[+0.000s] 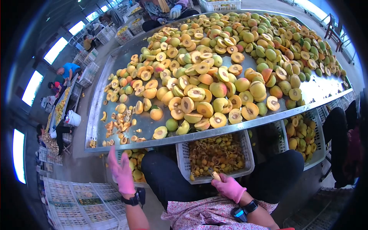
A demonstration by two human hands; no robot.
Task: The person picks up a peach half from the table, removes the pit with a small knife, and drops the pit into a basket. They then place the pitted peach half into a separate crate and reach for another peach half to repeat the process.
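My left hand (122,172), in a pink glove, is raised beside the near left edge of the metal table (153,143). Its fingers are stretched out and nothing shows in them. My right hand (229,188), also pink-gloved, is closed round a small tool with a tan handle (216,176); its working end is too small to make out. That hand is above my lap, at the front rim of a grey crate (184,156) of pits and fruit scraps. Halved yellow peaches (197,94) with pits showing lie heaped on the table, whole ones among them.
Small scraps (119,122) lie at the table's left corner. Under the table, a crate of peaches (303,134) stands at right, and more fruit (137,163) at left. Stacked white crates (82,203) are at lower left. A gloved co-worker (163,11) sits across the table.
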